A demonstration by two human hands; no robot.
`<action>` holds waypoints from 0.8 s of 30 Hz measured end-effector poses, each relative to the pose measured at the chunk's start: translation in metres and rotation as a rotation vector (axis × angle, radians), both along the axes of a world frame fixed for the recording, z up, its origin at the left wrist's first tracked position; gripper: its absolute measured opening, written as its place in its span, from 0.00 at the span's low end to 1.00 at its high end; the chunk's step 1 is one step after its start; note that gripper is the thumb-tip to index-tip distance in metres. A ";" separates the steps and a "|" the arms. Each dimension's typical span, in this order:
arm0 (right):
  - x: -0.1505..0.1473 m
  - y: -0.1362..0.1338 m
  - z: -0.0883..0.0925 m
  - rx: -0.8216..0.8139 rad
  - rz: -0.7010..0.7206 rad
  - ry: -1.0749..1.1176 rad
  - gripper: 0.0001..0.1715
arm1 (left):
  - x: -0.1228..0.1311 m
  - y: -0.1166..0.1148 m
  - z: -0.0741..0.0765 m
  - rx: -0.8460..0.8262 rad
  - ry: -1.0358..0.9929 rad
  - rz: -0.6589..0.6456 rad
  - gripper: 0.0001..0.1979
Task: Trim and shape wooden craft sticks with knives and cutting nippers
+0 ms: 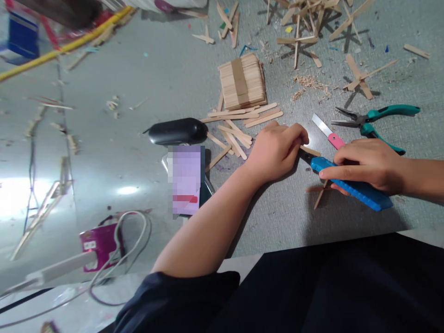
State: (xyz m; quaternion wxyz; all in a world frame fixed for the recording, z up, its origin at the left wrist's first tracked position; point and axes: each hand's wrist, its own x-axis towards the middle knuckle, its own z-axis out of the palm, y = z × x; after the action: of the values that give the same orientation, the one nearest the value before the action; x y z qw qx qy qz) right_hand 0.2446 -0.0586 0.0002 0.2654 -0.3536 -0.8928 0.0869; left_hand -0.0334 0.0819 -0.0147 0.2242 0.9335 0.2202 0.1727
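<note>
My right hand (367, 166) is closed around a blue utility knife (354, 187), its blade end pointing left. At that end, a short wooden craft stick (311, 151) sticks out from under the curled fingers of my left hand (277, 148), which pinches it against the table. A pink-handled cutter (335, 140) with its blade bared lies just beyond my right hand. Past it rest green-handled long-nose pliers (364, 121), jaws apart. Below the blue knife, a small crossed-stick piece (317, 192) is partly hidden by my right hand.
A banded bundle of craft sticks (255, 83) and loose sticks (239, 138) lie beyond my left hand. Crossed-stick pieces (298, 40) fill the far right. A black case (178, 131), a phone (187, 180) and a white cable (144, 222) are at left.
</note>
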 end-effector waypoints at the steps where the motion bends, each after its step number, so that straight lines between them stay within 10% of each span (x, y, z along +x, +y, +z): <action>1: 0.000 0.000 0.000 0.000 0.000 -0.001 0.16 | 0.000 0.000 0.000 -0.003 0.005 0.003 0.13; 24: 0.000 -0.001 -0.002 0.010 -0.011 0.034 0.15 | 0.000 -0.001 0.001 0.025 -0.027 -0.004 0.14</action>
State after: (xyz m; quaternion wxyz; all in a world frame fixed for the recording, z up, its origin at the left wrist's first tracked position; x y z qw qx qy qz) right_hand 0.2447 -0.0600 -0.0019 0.2825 -0.3556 -0.8867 0.0871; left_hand -0.0333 0.0813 -0.0140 0.2158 0.9343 0.2131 0.1875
